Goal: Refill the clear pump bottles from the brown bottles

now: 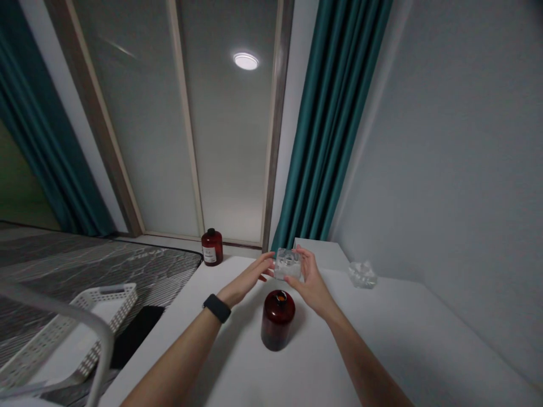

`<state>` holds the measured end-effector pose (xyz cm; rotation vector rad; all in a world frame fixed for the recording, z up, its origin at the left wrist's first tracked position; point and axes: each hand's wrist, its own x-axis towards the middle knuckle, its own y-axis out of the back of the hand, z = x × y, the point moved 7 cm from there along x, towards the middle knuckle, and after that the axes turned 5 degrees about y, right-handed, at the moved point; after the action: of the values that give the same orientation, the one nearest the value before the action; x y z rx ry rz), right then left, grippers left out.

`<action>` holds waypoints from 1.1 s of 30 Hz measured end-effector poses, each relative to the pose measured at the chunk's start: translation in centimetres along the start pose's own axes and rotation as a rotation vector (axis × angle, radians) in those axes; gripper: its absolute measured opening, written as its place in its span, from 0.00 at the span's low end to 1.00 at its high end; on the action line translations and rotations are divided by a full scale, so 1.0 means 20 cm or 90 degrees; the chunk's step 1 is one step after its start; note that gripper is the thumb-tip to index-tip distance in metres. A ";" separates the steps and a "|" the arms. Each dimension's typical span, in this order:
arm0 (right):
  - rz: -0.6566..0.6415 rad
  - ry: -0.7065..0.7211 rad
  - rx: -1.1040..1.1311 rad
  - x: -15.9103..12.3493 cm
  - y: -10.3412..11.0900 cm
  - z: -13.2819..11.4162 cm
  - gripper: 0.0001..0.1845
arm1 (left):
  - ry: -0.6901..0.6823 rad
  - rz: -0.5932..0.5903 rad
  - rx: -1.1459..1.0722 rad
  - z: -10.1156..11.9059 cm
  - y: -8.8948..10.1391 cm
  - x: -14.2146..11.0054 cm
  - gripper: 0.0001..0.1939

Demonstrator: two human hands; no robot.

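Note:
Both my hands are raised over the white table [382, 339], on either side of a small clear glass container [287, 264]. My right hand [311, 282] grips its right side with fingers curled round it. My left hand [250, 278], with a black watch on the wrist, has its fingers stretched out and touches the container's left side. Just below the hands stands an open dark amber bottle [277, 320] without a cap.
A second amber bottle [211, 247] with a black cap and label stands on the window sill. A crumpled clear piece [362, 275] lies at the table's far right. A white perforated basket [80, 333] is at the left, teal curtains [335, 124] behind.

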<state>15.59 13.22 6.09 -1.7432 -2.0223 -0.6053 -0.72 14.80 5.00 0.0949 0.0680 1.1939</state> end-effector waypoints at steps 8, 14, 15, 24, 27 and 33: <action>-0.021 -0.016 -0.001 0.01 -0.02 0.02 0.34 | -0.008 -0.053 0.005 0.08 -0.04 0.05 0.27; -0.029 0.009 -0.076 0.00 0.00 0.00 0.41 | -0.020 -0.011 -0.021 0.09 -0.02 0.08 0.18; -0.025 0.018 -0.105 0.01 0.02 -0.03 0.43 | -0.020 -0.001 -0.022 0.09 -0.01 0.08 0.18; -0.317 -0.109 -0.224 -0.06 0.11 -0.28 0.31 | 0.002 0.096 0.016 0.08 0.10 0.08 0.20; -0.387 -0.119 -0.218 -0.10 0.03 -0.26 0.44 | -0.007 0.105 0.021 0.07 0.11 0.09 0.20; -0.462 -0.103 -0.281 -0.14 -0.15 -0.18 0.40 | -0.012 0.121 0.034 0.06 0.11 0.11 0.20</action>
<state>13.07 8.54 7.40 -1.2361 -2.8096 -1.2399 -1.94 17.57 6.35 0.1625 0.0761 1.3804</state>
